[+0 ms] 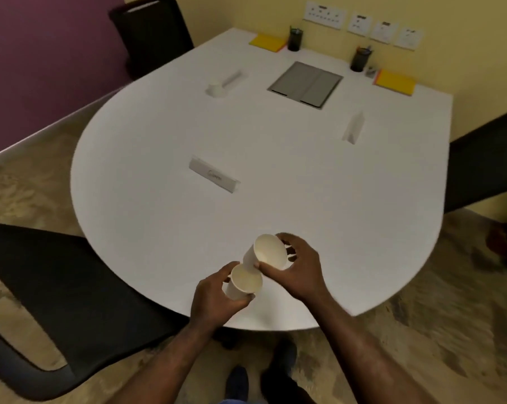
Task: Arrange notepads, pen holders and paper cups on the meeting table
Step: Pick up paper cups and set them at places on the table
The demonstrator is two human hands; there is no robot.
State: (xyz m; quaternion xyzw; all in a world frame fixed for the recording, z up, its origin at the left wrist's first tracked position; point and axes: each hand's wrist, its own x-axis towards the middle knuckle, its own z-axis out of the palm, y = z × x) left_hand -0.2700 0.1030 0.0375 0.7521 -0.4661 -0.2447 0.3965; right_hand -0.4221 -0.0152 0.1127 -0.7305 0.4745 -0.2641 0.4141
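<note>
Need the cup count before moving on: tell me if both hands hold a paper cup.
Yes: the left hand grips one paper cup and the right hand another.

Three paper cups [269, 252] are counted, with two yellow notepads [268, 42] and two pen holders [295, 39]. Three name cards [214, 176] are seen. Three chairs [153, 33] are set around the desk [159, 228].

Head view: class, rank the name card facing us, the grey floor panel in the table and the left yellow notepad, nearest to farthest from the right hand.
From the right hand:
1. Name card, table middle.
2. Grey panel, farther back.
3. Left yellow notepad, far edge.
</note>
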